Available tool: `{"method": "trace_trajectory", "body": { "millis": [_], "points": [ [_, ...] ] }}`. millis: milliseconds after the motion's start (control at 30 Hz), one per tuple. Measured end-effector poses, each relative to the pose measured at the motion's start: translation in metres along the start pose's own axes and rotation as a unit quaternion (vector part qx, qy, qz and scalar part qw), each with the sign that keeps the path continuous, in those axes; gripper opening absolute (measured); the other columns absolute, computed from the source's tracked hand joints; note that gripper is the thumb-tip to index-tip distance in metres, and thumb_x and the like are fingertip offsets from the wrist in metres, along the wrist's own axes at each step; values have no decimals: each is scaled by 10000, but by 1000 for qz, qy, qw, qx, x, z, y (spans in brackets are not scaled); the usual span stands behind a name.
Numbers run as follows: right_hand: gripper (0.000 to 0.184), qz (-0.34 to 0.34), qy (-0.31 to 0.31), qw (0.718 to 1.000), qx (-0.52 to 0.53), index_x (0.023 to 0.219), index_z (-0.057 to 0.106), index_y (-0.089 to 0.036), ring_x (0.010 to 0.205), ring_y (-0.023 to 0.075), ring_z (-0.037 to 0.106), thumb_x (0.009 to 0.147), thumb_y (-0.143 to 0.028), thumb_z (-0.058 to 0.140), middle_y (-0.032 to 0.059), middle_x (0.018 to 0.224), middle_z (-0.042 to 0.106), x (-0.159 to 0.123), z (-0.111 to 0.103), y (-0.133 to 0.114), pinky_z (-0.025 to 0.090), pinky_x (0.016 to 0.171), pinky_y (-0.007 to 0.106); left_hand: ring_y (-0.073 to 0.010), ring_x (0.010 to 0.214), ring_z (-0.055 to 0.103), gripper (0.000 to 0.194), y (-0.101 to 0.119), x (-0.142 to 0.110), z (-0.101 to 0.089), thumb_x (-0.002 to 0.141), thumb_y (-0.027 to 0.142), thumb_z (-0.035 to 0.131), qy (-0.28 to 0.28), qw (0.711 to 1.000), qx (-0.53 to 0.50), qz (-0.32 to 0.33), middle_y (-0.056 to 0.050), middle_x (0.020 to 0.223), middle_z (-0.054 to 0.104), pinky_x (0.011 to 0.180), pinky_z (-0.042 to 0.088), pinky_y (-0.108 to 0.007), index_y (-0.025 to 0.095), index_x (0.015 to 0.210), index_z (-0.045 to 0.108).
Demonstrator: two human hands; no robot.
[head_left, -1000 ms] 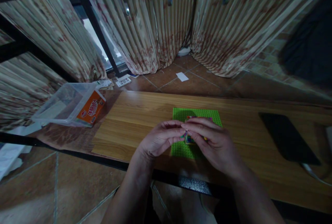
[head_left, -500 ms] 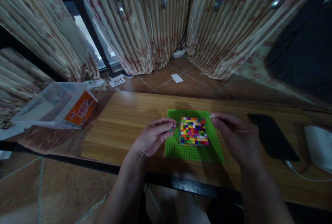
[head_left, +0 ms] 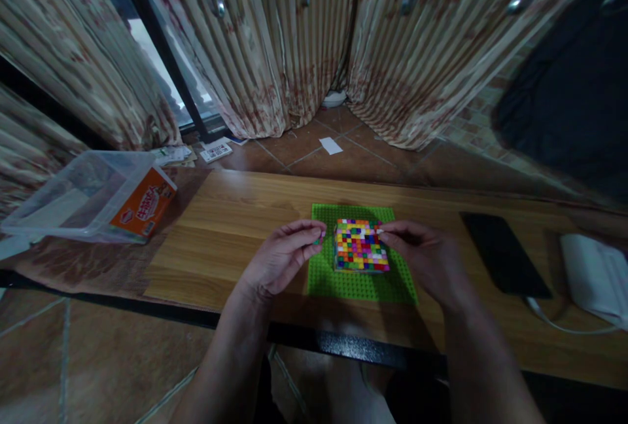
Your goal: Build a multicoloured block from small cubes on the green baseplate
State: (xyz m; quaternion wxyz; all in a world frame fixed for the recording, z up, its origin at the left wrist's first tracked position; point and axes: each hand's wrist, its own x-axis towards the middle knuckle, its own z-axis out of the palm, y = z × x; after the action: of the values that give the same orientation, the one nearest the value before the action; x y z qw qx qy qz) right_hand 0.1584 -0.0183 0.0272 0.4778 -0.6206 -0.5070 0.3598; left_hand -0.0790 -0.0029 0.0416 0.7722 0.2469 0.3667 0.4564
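A person's two bare hands worked over a wooden table (head_left: 220, 234), seen from above. Between them, a low square block (head_left: 360, 248) of tiny many-coloured bricks, among them yellow, red, white, pink and green, sat on a green baseplate (head_left: 363, 288) near the middle of the table. The left hand (head_left: 282, 255) was just beside the block, above the plate's left edge, its thumb and fingers pinched around a few small bricks (head_left: 320, 237), pink and green. The right hand (head_left: 424, 257) reached in from the other side, thumb and forefinger closed on a small white brick (head_left: 379, 231) at the block's far right corner; whether that brick touched the block could not be told. To the right lay a black slab (head_left: 505, 254) with a white cable (head_left: 564, 326) at its near end, and beside it a white case (head_left: 593, 273). A clear bin (head_left: 83, 198) with an orange label stood well apart, at the left.
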Motion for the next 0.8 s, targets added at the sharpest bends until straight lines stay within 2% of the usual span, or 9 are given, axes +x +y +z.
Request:
{"method": "trace_trajectory", "body": {
  "millis": [200,433,633,800],
  "points": [
    [212,-9,3,1000,-24,769,772,-232,756,199,703,677,-422,792,33,811,775,2,4,4,562,724,346,-66,720,661,135,-1,0,0,689,79,823,4,1000,1,-4,-19,810,734,674,552,-130,114,813,783],
    [253,15,22,1000,4,769,739,-203,653,157,646,636,-399,825,23,740,734,5,7,5,524,600,291,-68,729,662,123,-2,-1,-2,711,82,812,-2,1000,0,2,-27,822,732,688,543,-138,105,827,780],
    [342,27,32,999,13,823,751,-202,722,178,671,599,-436,860,31,796,745,5,-3,5,543,665,323,-70,738,663,112,-2,0,-3,726,70,793,2,1000,-7,1,-28,828,736,698,539,-145,110,829,778],
    [319,30,58,997,27,817,749,-206,754,189,689,613,-431,847,25,794,748,6,-3,3,553,714,342,-66,722,656,116,-3,0,-2,724,74,799,-6,1000,-9,2,-26,812,732,693,534,-145,109,832,774]
  ]
}}
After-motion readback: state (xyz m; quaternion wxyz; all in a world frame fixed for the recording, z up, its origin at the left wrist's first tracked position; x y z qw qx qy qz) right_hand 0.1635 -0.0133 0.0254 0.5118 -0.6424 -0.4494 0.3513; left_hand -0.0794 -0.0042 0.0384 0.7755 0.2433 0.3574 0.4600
